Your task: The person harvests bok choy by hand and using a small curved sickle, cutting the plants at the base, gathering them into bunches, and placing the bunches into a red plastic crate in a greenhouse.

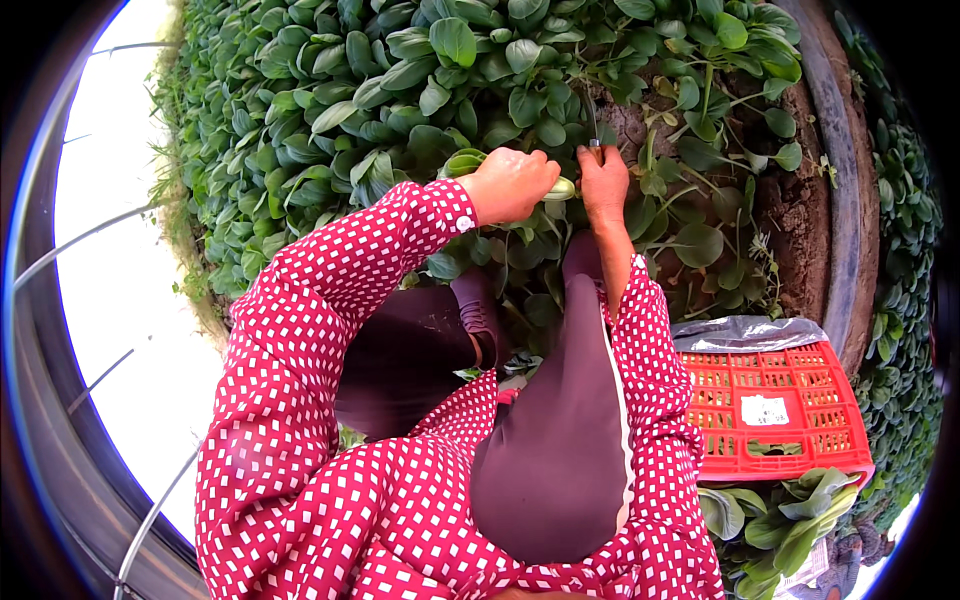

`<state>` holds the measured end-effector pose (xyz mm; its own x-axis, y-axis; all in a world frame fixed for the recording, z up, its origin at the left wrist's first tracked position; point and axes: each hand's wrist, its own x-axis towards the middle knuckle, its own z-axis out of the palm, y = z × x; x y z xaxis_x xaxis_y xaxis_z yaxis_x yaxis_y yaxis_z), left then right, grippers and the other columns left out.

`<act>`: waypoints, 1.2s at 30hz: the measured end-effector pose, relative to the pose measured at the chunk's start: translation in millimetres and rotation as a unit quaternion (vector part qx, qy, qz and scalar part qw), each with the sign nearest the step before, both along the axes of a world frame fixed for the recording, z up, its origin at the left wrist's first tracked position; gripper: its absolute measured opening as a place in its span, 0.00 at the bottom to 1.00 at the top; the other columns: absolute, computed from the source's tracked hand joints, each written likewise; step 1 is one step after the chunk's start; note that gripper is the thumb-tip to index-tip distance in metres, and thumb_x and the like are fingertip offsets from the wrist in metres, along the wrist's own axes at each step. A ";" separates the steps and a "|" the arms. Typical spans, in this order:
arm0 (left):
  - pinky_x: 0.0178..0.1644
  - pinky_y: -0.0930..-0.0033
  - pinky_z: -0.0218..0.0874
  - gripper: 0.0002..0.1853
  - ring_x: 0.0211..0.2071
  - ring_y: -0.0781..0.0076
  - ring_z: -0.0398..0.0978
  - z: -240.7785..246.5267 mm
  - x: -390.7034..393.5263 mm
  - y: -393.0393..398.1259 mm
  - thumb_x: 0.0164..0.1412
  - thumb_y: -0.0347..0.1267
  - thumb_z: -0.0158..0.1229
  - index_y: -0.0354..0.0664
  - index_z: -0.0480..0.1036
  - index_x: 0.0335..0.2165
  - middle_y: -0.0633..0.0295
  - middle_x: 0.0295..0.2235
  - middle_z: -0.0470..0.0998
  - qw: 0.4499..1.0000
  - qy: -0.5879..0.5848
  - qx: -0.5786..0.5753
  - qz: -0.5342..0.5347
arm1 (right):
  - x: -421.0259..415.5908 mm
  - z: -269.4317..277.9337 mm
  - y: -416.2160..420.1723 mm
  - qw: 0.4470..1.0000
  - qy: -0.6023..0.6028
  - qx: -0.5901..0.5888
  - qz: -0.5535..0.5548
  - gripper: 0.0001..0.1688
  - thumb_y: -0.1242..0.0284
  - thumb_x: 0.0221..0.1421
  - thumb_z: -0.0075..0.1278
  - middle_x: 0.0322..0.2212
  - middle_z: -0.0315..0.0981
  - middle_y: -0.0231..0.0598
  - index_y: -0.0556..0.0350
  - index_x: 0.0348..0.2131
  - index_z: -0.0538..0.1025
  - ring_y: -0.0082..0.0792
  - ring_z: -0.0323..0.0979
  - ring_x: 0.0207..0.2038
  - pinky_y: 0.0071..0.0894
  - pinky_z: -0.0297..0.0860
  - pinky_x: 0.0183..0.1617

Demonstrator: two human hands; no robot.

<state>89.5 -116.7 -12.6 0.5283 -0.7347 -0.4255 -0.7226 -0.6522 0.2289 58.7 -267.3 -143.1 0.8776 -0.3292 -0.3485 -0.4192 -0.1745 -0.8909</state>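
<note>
My left hand (516, 184) is closed around a leafy green with a pale stem base (559, 189), which looks like bok choy. The base points right and its leaves show on the left of the fist. Close beside it, my right hand (604, 180) grips the handle of a knife or sickle (595, 144) with a thin metal blade. That blade points away from me into the plants, its far end partly hidden by leaves. Dense leafy greens (405, 90) grow beyond both hands, and looser plants with long stems (697, 244) stand to the right over bare soil.
A red plastic crate (814, 420) with a grey plastic liner stands at my right and holds greens. More cut greens (795, 525) lie behind it. A dark hose or pipe (836, 150) runs along the soil on the right. My shoes (474, 300) are among the plants. Curved greenhouse ribs (86, 234) rise at left.
</note>
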 end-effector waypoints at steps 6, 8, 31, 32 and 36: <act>0.31 0.62 0.71 0.18 0.30 0.58 0.80 -12.2 42.6 -18.4 0.42 0.24 0.61 0.36 0.72 0.37 0.47 0.53 0.66 0.995 -0.094 0.015 0.025 | 33.7 8.8 -15.7 0.993 0.084 0.025 0.079 0.23 0.59 0.51 0.52 0.31 0.77 0.55 0.64 0.36 0.76 0.57 0.74 0.37 0.44 0.68 0.41; 0.32 0.61 0.72 0.17 0.30 0.57 0.80 -13.3 55.2 -19.0 0.44 0.24 0.60 0.36 0.73 0.38 0.42 0.57 0.63 0.987 -0.128 0.075 0.062 | 39.4 3.9 -18.8 0.994 0.056 0.010 0.098 0.24 0.59 0.51 0.51 0.35 0.77 0.57 0.62 0.38 0.77 0.57 0.74 0.41 0.45 0.68 0.43; 0.33 0.52 0.70 0.11 0.33 0.48 0.78 -42.2 90.8 61.0 0.45 0.22 0.55 0.34 0.71 0.32 0.49 0.39 0.75 0.980 -0.084 0.121 0.132 | 99.1 -30.7 27.1 0.980 0.113 0.009 0.165 0.21 0.60 0.51 0.54 0.27 0.75 0.52 0.63 0.30 0.78 0.51 0.72 0.30 0.44 0.68 0.35; 0.33 0.52 0.70 0.11 0.33 0.48 0.78 -47.0 92.9 57.0 0.44 0.22 0.55 0.34 0.71 0.32 0.49 0.38 0.76 0.982 -0.086 0.111 0.129 | 100.9 -45.0 24.6 0.980 0.102 -0.027 0.170 0.21 0.59 0.51 0.53 0.32 0.77 0.58 0.62 0.30 0.80 0.59 0.74 0.39 0.49 0.70 0.42; 0.33 0.54 0.70 0.14 0.32 0.50 0.78 -39.5 91.4 61.8 0.43 0.22 0.57 0.33 0.71 0.34 0.50 0.41 0.75 0.982 -0.099 0.110 0.114 | 96.0 -41.7 11.8 0.954 0.010 -0.051 0.295 0.18 0.62 0.55 0.53 0.15 0.69 0.36 0.61 0.28 0.74 0.31 0.65 0.14 0.33 0.62 0.18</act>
